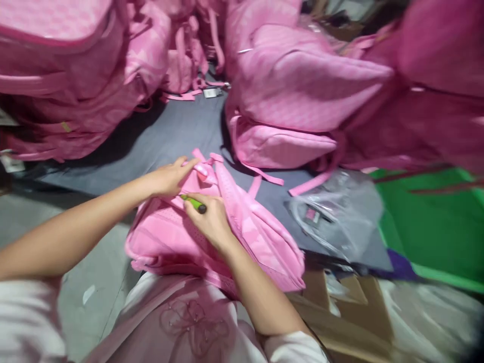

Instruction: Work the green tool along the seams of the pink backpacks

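While a white tag (212, 93) lies on the grey cloth-like table (181, 126), its print too blurred to read, a pink bag (162, 239) rests at the near edge against the person's front, soft-sided, with dotted, mesh-like padding and straps bunched at its far end. The left hand (174, 177) lies over that far end, fingers bent onto the fabric by the straps — whether they pinch it I cannot tell. The right hand (212, 219) is closed around a slim green tool (194, 204) with a dark, rounded end, its other end close to the left hand. Just beyond stands a large backpack (295, 91), faintly checked, with a bulging lower pocket (283, 146) and flat strap ends trailing on the table. Other pink backpacks (53, 101) crowd the left, one bearing a small yellowish tab (66, 127). To the right, a crinkled clear plastic bag (348, 212) shows a small pink-and-white label (312, 216), unreadable, near a smooth green bin (438, 222); below sits an open brown carton (363, 317) — and the shirt (151, 327) carries a looped, flower-like motif
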Tool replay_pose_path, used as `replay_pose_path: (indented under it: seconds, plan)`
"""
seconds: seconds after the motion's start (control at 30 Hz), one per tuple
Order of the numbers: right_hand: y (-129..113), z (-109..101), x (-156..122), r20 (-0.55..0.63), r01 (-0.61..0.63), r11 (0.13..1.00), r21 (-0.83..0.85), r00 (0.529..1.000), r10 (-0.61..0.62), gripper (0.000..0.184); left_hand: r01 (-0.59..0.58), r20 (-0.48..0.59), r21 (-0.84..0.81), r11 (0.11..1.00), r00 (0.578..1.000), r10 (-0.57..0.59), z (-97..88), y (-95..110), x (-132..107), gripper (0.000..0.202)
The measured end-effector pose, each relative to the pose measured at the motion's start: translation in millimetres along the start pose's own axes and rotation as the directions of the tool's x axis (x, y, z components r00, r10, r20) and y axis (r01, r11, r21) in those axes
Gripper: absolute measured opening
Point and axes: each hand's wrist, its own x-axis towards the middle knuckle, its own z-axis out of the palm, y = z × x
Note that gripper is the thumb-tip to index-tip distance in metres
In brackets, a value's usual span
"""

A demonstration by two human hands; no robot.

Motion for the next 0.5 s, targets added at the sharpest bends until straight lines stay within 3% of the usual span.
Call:
replay_pose_path:
  seconds: [0.1, 0.17, 0.2, 0.23, 0.3, 0.37, 0.43, 0.5]
  plan:
    - [-6.3, -35.1, -7.8, -0.016, 0.044, 0.969, 0.243, 0.999, -0.041, 0.018, -0.019, -0.041, -0.030, 0.999, 0.999, 0.017, 3.3, -7.3, 1.8, 0.098]
    - [2.7, -75.2, -24.4, -0.241, 0.152, 0.955, 0.255, 0.966, -0.089, 0.020, -0.031, -0.067, -0.037, 0.999, 0.997, 0.028, 6.9, -13.6, 6.6, 0.098]
    - [13.4, -97.8, -35.9, -0.401, 0.172, 0.966, 0.193, 0.912, -0.082, 0.020, -0.032, -0.074, -0.036, 0.999, 0.997, 0.029, 8.8, -16.2, 8.8, 0.098]
    - [28.7, -120.6, -48.4, -0.566, 0.122, 0.987, 0.100, 0.823, -0.044, 0.020, -0.035, -0.083, -0.034, 0.999, 0.996, 0.033, 10.6, -18.1, 10.4, 0.097]
    - [72.0, -160.9, -71.0, -0.767, -0.193, 0.976, -0.103, 0.640, 0.046, 0.023, -0.046, -0.096, -0.036, 0.998, 0.994, 0.042, 13.8, -20.7, 12.2, 0.096]
    - [123.9, -187.5, -83.9, -0.681, -0.575, 0.753, -0.319, 0.692, 0.240, 0.023, -0.049, -0.101, -0.053, 0.997, 0.994, 0.044, 17.2, -23.3, 13.0, 0.096]
    - [170.6, -199.3, -84.5, -0.645, -0.653, 0.673, -0.348, 0.688, 0.333, 0.011, -0.064, -0.114, -0.094, 0.994, 0.992, 0.053, 21.8, -27.4, 13.9, 0.097]
    - [202.8, -202.6, -75.2, -0.658, -0.661, 0.667, -0.344, 0.677, 0.331, 0.006, -0.099, -0.156, -0.140, 0.985, 0.985, 0.077, 28.0, -33.9, 15.8, 0.098]
